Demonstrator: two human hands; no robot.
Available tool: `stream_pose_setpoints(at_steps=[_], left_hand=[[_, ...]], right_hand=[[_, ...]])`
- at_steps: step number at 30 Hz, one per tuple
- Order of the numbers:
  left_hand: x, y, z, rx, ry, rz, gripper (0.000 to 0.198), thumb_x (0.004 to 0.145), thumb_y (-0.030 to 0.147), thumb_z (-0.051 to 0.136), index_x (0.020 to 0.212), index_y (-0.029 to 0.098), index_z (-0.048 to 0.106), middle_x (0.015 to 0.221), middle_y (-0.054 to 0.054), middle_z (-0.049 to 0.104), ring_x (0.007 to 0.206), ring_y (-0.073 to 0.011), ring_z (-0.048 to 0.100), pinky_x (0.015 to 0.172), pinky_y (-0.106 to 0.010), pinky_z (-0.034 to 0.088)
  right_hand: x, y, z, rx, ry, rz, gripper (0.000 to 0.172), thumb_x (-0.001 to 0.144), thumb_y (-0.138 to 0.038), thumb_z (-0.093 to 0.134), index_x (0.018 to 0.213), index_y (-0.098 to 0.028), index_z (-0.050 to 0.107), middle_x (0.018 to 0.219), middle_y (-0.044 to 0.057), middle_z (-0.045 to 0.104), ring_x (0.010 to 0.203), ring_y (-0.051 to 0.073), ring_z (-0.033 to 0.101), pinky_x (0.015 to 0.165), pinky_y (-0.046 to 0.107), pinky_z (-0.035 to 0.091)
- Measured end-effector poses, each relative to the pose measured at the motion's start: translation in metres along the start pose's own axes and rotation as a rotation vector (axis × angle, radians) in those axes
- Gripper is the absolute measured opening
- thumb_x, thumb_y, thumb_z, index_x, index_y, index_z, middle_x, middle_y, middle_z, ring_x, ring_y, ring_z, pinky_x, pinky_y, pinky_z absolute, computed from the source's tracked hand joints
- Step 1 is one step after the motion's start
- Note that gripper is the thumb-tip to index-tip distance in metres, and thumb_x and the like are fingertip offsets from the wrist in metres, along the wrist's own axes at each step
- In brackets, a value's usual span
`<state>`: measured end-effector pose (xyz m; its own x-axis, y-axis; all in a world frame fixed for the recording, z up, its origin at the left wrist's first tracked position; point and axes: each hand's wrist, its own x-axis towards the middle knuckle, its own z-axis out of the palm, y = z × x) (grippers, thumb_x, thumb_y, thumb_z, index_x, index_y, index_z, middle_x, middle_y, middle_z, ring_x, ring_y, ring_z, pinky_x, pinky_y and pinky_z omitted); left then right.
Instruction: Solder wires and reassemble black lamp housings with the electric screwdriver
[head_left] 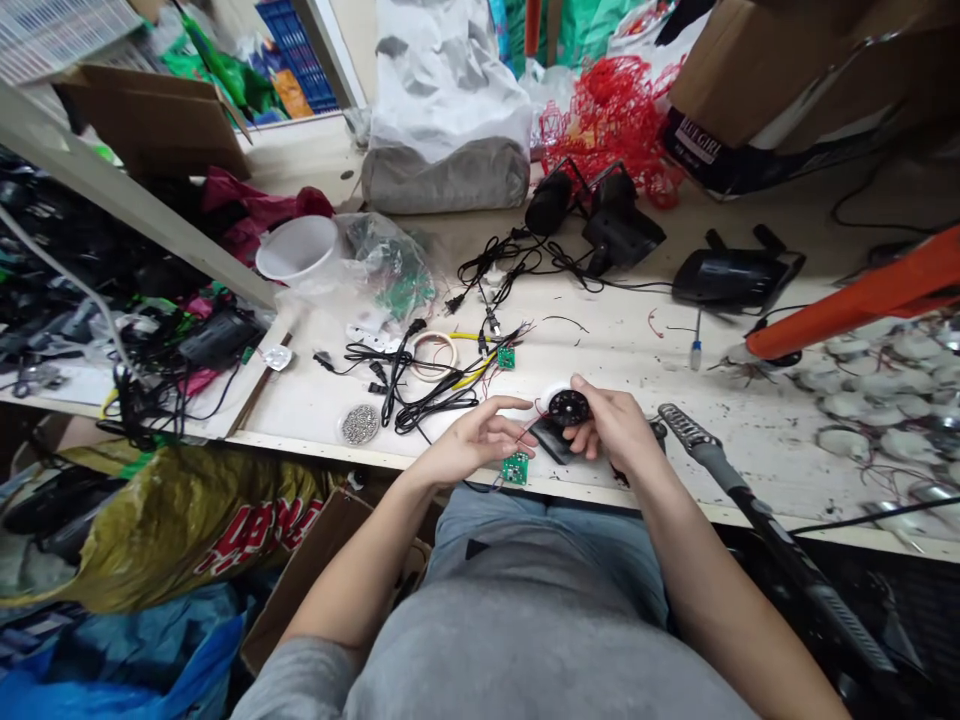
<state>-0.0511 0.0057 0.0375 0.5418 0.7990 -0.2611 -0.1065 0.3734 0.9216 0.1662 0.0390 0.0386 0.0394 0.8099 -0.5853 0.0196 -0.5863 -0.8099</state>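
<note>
My right hand [611, 425] grips a small black device housing with a round black speaker-like disc [568, 408] on top, at the table's near edge. My left hand [480, 440] is beside it, fingers curled round thin red wires that run to a small green circuit board [515, 467] hanging just below the fingers. A second green circuit board [506, 357] with coloured wires lies on the table a little farther away.
Black cables [405, 385], a roll of tape [433, 355] and a dish of small metal parts [361, 424] lie left of my hands. A soldering-iron-like tool [712, 455] rests to the right. Black camera housings [615, 225], a white cup [298, 248] and bags crowd the back.
</note>
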Motion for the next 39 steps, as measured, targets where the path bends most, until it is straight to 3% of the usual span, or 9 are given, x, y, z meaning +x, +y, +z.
stream_pose_setpoints(at_steps=[5,11,14,17,21,24,30,35,39], left_hand=[[0.005,0.0,-0.001,-0.014,-0.002,-0.015,0.049,0.084,0.031,0.077,0.126,0.023,0.053,0.103,-0.007,0.072,0.09,-0.0199,0.074,0.084,-0.033,0.055],[0.012,-0.007,0.013,0.157,0.147,0.201,0.05,0.077,0.032,0.082,0.117,0.022,0.053,0.108,-0.006,0.065,0.09,-0.0144,0.069,0.079,-0.026,0.054],[0.018,-0.011,0.024,0.118,0.146,0.202,0.037,0.078,0.039,0.081,0.093,0.018,0.054,0.086,-0.001,0.064,0.075,-0.012,0.067,0.069,-0.024,0.054],[0.022,-0.013,0.032,-0.001,0.205,0.148,0.047,0.073,0.049,0.084,0.081,0.018,0.05,0.07,0.003,0.06,0.066,-0.0126,0.067,0.063,-0.025,0.055],[0.022,-0.013,0.033,-0.123,0.27,0.116,0.053,0.066,0.051,0.089,0.08,0.018,0.05,0.069,0.003,0.062,0.065,-0.0124,0.068,0.063,-0.025,0.057],[0.02,-0.012,0.032,-0.142,0.273,0.108,0.053,0.065,0.051,0.09,0.08,0.017,0.052,0.069,0.004,0.063,0.065,-0.0111,0.067,0.066,-0.026,0.058],[0.014,-0.014,0.031,-0.111,0.246,0.095,0.051,0.063,0.048,0.092,0.08,0.016,0.056,0.076,0.001,0.065,0.071,-0.0112,0.067,0.073,-0.026,0.056],[0.011,-0.017,0.033,0.096,0.269,0.162,0.049,0.075,0.06,0.079,0.072,0.015,0.06,0.085,-0.005,0.069,0.08,-0.0152,0.066,0.077,-0.029,0.053],[0.013,-0.024,0.031,0.445,0.434,0.304,0.04,0.084,0.05,0.072,0.065,0.017,0.063,0.086,-0.007,0.067,0.084,-0.0177,0.064,0.075,-0.03,0.052]], right_hand=[[-0.004,-0.012,0.006,-0.027,-0.061,0.048,0.051,0.097,-0.045,0.055,0.058,-0.013,0.06,0.042,0.007,0.061,0.025,0.012,0.05,0.022,0.018,0.033],[-0.012,-0.012,0.008,-0.059,-0.152,0.056,0.053,0.097,-0.049,0.052,0.059,-0.012,0.063,0.043,0.009,0.062,0.026,0.012,0.049,0.024,0.018,0.033],[-0.01,-0.003,0.005,-0.08,-0.17,0.005,0.056,0.091,-0.06,0.057,0.059,-0.014,0.063,0.045,0.01,0.063,0.028,0.013,0.051,0.024,0.02,0.034],[-0.01,0.008,0.001,-0.11,-0.115,-0.092,0.058,0.084,-0.07,0.06,0.062,-0.017,0.061,0.045,0.007,0.062,0.031,0.015,0.054,0.028,0.022,0.038],[-0.02,0.02,-0.006,-0.13,0.052,-0.386,0.05,0.085,-0.069,0.059,0.09,-0.02,0.069,0.077,0.006,0.074,0.058,0.017,0.069,0.057,0.026,0.059],[-0.029,0.028,-0.008,-0.163,0.023,-0.607,0.054,0.082,-0.06,0.068,0.12,-0.021,0.067,0.114,0.01,0.071,0.088,0.02,0.072,0.08,0.033,0.063],[-0.026,0.04,-0.006,-0.233,-0.015,-0.644,0.065,0.075,-0.047,0.078,0.133,-0.021,0.063,0.115,0.01,0.068,0.089,0.019,0.069,0.085,0.037,0.064],[-0.02,0.043,-0.008,-0.186,0.039,-0.594,0.081,0.07,-0.052,0.081,0.14,-0.019,0.056,0.111,0.011,0.07,0.079,0.017,0.07,0.083,0.038,0.065],[-0.02,0.045,-0.009,-0.239,0.075,-0.599,0.081,0.072,-0.057,0.079,0.14,-0.02,0.057,0.112,0.011,0.071,0.075,0.017,0.07,0.079,0.039,0.065]])
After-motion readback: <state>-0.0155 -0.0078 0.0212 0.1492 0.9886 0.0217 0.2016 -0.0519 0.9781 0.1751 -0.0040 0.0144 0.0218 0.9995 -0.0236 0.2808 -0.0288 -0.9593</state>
